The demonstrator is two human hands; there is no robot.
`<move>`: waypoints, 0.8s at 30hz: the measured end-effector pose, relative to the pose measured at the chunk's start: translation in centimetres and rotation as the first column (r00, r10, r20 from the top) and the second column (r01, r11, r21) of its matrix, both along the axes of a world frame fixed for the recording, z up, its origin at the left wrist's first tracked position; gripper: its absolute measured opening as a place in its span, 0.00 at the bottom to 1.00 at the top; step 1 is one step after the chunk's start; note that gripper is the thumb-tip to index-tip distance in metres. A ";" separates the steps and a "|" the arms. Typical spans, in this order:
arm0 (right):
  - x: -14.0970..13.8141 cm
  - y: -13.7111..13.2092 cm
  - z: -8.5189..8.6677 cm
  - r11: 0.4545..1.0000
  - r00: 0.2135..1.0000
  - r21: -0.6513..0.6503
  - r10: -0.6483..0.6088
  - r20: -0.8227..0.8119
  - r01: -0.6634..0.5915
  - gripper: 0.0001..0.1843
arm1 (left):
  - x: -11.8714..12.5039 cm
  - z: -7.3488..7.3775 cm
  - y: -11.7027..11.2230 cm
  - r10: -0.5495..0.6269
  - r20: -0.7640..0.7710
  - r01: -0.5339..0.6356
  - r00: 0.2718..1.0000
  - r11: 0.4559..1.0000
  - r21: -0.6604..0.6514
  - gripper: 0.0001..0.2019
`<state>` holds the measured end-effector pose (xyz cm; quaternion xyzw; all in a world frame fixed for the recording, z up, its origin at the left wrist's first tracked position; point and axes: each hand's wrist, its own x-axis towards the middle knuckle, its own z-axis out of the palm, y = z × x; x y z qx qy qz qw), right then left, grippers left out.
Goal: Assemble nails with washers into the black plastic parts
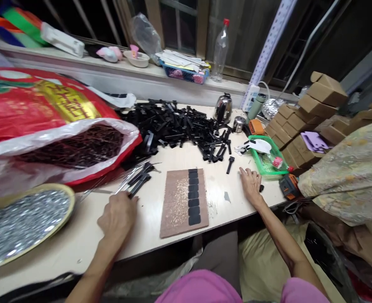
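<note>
My left hand (118, 215) is closed at the left of the table, with slim black plastic pieces (140, 181) sticking out past its fingers. Thin metal rods lie beside those pieces; the grip itself is partly hidden by the back of the hand. My right hand (251, 185) rests on the tabletop with fingers apart and nothing visible in it, close to a green basket (278, 171). Between the hands lies a brown wooden board (170, 202) with a column of black rectangular pads (193, 195) and pale crumbs on it. One loose black piece (230, 165) lies beyond the board.
A big heap of black pieces (176, 122) covers the table's back. At left are a red sack (31, 97) of thin dark rods and a yellowish bowl (69, 191) of small shiny metal parts. A steel kettle (222, 108), cardboard boxes (321, 97) and a power tool battery (289, 186) stand right.
</note>
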<state>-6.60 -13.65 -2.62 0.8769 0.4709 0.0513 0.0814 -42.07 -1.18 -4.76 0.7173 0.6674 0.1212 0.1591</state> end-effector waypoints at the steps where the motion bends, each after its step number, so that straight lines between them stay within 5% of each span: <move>1: 0.1 0.5 0.0 0.996 0.996 0.015 0.082 0.020 -0.082 0.22 | 0.3 0.1 0.0 0.017 0.010 -0.017 1.000 1.000 -0.014 0.15; 3: 0.2 2.0 0.0 0.955 0.958 0.080 0.284 0.038 -0.286 0.25 | 0.8 0.2 0.1 0.031 0.009 -0.031 0.999 0.999 -0.022 0.14; 6: -0.8 5.5 0.1 0.810 0.842 0.259 0.539 0.026 -0.527 0.21 | 1.3 0.0 0.9 0.099 -0.033 -0.100 0.995 0.995 -0.010 0.12; 9: -5.0 9.1 0.5 0.599 0.645 0.377 0.764 -0.005 -0.707 0.20 | 1.3 -0.2 1.2 0.125 -0.009 -0.125 0.992 0.992 0.026 0.08; 12: -11.1 11.8 1.0 0.346 0.369 0.373 0.929 -0.010 -0.861 0.21 | 1.1 -0.1 0.6 0.068 0.114 -0.083 0.991 0.989 0.125 0.05; 15: -16.3 13.7 1.0 0.098 0.104 0.303 0.995 0.006 -0.948 0.21 | 0.5 0.4 -0.1 -0.031 0.246 -0.014 0.969 0.983 0.180 0.03; 17: -18.4 14.5 0.8 -0.001 0.001 0.249 1.000 0.007 -0.968 0.22 | -0.4 0.8 -0.2 -0.101 0.384 0.050 0.918 0.989 0.140 0.05; 20: -19.7 15.4 0.6 -0.017 -0.017 0.202 1.000 0.002 -0.979 0.24 | -2.7 1.5 0.1 -0.113 0.544 0.080 0.831 0.993 0.085 0.08; 22: -20.1 15.5 0.7 0.077 0.082 0.220 0.997 0.013 -0.973 0.26 | -4.9 1.9 0.5 -0.017 0.515 -0.066 0.857 0.988 0.141 0.11; 24: -20.3 15.4 1.0 0.196 0.204 0.243 0.979 0.009 -0.950 0.26 | -7.3 1.9 0.9 0.186 0.368 -0.294 0.911 0.919 0.262 0.13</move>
